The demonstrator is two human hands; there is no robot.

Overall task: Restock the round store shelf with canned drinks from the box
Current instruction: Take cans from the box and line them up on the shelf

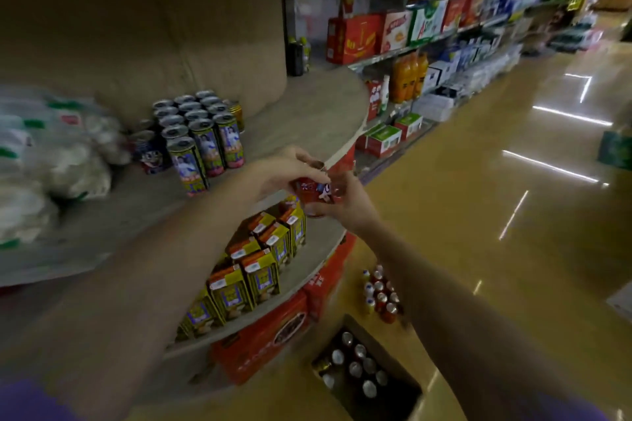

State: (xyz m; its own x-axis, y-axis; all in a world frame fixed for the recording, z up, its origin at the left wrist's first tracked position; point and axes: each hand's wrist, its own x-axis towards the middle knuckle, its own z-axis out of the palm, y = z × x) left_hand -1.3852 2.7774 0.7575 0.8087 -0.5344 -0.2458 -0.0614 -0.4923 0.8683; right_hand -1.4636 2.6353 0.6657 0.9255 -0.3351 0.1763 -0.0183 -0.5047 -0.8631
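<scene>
— Both hands are gripping one red can (316, 193), left hand (285, 171) over its top, right hand (349, 203) cupping beneath?
— Yes, steadying it at the round shelf's (307, 120) edge, presumably heading beside the standing cans (198, 133). More are waiting in the floor box (364, 372).

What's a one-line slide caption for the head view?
Both hands, left hand and right hand, hold a red can beside the round shelf.
</scene>
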